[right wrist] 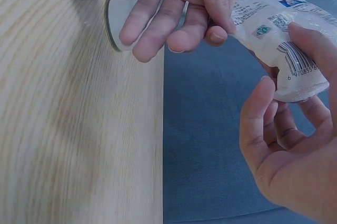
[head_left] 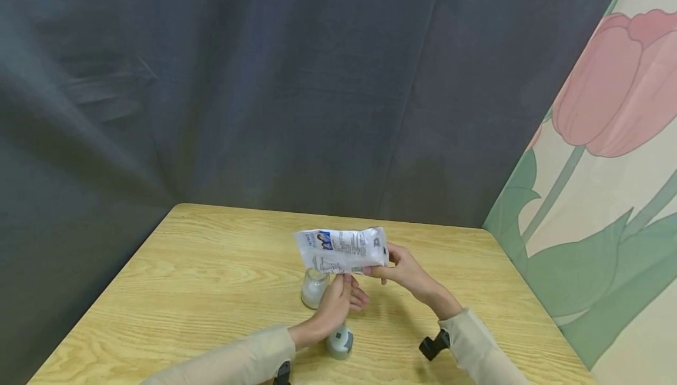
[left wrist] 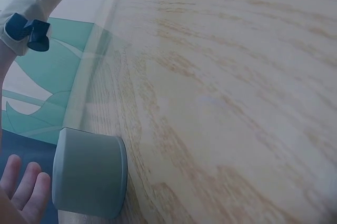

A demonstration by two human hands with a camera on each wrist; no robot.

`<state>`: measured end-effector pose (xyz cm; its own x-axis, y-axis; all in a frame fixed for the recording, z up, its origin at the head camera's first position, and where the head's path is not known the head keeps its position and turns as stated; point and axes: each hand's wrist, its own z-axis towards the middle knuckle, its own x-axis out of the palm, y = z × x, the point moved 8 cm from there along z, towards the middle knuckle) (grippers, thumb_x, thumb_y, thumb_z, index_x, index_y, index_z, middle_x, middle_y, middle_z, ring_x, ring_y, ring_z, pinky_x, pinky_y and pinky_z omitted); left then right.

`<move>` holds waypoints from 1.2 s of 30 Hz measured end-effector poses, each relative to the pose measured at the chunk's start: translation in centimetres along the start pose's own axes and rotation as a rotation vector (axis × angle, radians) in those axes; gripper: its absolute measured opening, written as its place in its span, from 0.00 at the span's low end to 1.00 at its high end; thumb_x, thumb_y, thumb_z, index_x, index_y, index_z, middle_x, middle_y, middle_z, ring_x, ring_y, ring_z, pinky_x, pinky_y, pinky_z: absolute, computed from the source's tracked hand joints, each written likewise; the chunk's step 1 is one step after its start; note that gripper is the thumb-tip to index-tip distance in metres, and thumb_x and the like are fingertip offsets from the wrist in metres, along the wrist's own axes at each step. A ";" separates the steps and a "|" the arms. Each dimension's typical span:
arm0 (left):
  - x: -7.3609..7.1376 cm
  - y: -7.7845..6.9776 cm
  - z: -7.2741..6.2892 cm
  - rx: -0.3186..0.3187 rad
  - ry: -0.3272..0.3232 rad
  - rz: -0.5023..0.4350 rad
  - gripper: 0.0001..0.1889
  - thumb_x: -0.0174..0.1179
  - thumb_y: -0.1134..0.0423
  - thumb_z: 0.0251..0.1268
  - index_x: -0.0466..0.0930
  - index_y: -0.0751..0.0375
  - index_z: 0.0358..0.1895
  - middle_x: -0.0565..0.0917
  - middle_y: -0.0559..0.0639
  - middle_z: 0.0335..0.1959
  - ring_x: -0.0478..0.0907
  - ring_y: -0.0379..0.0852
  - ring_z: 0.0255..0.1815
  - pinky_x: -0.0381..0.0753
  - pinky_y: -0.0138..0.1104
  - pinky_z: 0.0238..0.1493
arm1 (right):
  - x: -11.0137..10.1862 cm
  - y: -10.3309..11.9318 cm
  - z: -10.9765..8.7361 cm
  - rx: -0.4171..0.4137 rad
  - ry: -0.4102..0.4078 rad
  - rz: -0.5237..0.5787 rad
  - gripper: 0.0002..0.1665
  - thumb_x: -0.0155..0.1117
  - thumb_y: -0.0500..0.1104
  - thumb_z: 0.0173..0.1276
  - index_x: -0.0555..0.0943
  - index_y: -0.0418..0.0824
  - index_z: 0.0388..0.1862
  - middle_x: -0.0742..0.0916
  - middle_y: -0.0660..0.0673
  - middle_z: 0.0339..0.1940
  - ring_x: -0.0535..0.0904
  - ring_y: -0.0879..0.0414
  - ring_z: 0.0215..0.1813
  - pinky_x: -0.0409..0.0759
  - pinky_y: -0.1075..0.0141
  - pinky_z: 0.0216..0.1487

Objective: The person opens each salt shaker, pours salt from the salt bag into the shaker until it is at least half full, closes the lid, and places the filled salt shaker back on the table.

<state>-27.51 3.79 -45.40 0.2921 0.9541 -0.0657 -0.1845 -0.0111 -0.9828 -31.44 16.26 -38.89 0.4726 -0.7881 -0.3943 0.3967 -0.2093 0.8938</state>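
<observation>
On the wooden surface (head_left: 222, 267), in front of a dark curtain (head_left: 264, 91), the items sit close together near the middle. Leftmost is a clear glass jar (head_left: 314, 290), standing upright, something whitish showing inside; I see no lid on its mouth. Just beside it comes the person's left hand (head_left: 338, 301), palm turned up, thumb and forefinger pinching the lower edge of a packet (head_left: 345, 245), the other fingers extended. Nearer the person, by the left wrist, a small grey canister (head_left: 339, 342) stands upright; whether it belongs to the jar I cannot tell. The packet, white and printed, is held sideways in the air above the surface, its left end reaching over towards the jar. At its right end the right hand (head_left: 408, 270) grasps it between thumb and fingers. Further right is a tulip-patterned wall (head_left: 597, 208).

As I judge it, the work is midway: the packet is lifted and both hands are on it, but it has not been put down. I cannot see whether it is open, nor anything falling from it. Setting it down seems left to do.
</observation>
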 end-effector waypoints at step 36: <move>0.0 -0.2 0.3 0.033 -0.028 0.036 0.20 0.25 0.59 0.85 0.66 0.70 0.44 0.83 0.58 0.34 0.84 0.59 0.38 0.87 0.38 0.40 | -0.2 0.1 0.0 0.013 -0.010 -0.012 0.23 0.68 0.38 0.68 0.78 0.42 0.62 0.84 0.43 0.55 0.75 0.45 0.47 0.80 0.63 0.33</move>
<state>-27.76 3.87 -45.18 0.2587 0.9612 -0.0961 -0.2257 -0.0366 -0.9735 -31.48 16.36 -38.72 0.4598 -0.7912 -0.4033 0.3922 -0.2265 0.8916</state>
